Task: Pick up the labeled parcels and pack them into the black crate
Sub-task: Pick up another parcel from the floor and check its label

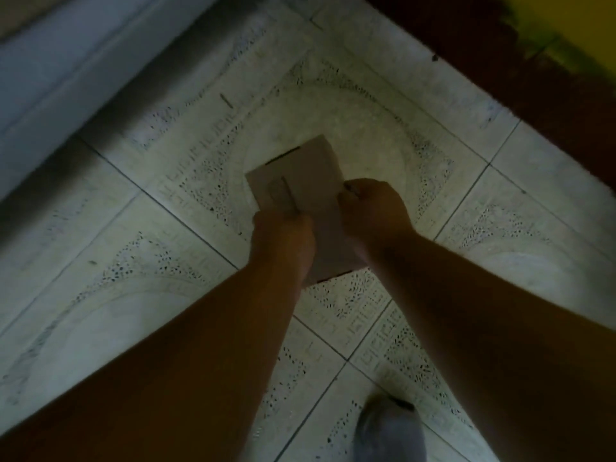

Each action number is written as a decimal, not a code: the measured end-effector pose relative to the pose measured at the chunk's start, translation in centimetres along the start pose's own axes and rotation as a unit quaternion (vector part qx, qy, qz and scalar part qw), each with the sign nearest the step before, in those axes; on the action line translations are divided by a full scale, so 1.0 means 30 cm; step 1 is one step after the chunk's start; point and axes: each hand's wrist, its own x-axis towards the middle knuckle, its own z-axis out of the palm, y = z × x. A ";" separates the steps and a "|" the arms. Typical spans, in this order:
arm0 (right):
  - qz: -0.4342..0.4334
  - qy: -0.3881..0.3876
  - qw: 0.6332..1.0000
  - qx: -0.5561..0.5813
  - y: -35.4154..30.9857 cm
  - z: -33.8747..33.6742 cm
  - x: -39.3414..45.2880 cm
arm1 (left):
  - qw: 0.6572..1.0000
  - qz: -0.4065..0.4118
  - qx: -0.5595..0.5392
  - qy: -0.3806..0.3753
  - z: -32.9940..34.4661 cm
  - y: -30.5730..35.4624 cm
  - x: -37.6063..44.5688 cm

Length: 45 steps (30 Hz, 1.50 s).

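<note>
- Floor of patterned tiles lies below; no crate shows.
- Parcel, flat brown cardboard, is held above the tiles, long axis pointing away from the person; likely light, stiff, best gripped by its side edges.
- Left hand and right hand curl fingers around its near end.

parcel: brown cardboard, matt and smooth, with a faint printed mark seen on its top face; it is gripped by the left hand and the right hand.
floor: pale tiles, hard, with a slight sheen; a speckled, dotted pattern and thin dark grout lines are shown.
wall base: a dark red-brown painted band, matt; yellow paint is seen above it.
foot covering: grey, soft-looking; cloth is suggested, though blurred.
</note>
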 end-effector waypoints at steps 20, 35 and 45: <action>-0.206 -0.002 0.900 0.384 -1.389 -1.339 -1.294 | 0.934 0.317 -0.161 0.026 -1.202 1.015 -1.701; -0.292 0.145 0.916 0.233 -1.816 -1.661 -1.657 | 0.831 0.487 -0.264 0.056 -1.705 1.142 -2.148; -0.427 0.029 0.859 0.279 -1.873 -1.651 -1.684 | 0.846 0.444 -0.220 0.198 -1.707 1.080 -2.279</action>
